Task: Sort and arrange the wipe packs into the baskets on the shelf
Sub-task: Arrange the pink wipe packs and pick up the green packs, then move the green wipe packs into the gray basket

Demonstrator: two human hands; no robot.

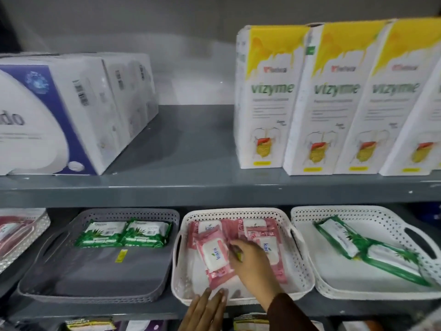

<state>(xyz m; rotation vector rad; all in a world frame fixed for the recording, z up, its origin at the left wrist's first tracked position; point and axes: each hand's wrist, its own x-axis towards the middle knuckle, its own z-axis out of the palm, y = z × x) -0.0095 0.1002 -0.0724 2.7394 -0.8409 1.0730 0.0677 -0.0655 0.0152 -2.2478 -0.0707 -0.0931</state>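
Observation:
On the lower shelf stand three baskets. The grey basket [38,291] holds two green wipe packs [124,233] at its back. The middle white basket [307,278] holds several pink wipe packs. My right hand [253,263] reaches into it, fingers curled on the edge of a tilted pink wipe pack [213,255]. My left hand [205,311] lies flat with fingers spread against this basket's front rim. The right white basket [338,291] holds green wipe packs [358,250] lying slantwise.
A silver basket [31,232] with reddish packs stands at the far left. The upper shelf carries white-and-blue boxes [66,115] on the left and tall yellow-topped cartons [298,99] on the right. More packs [90,324] lie on the shelf below.

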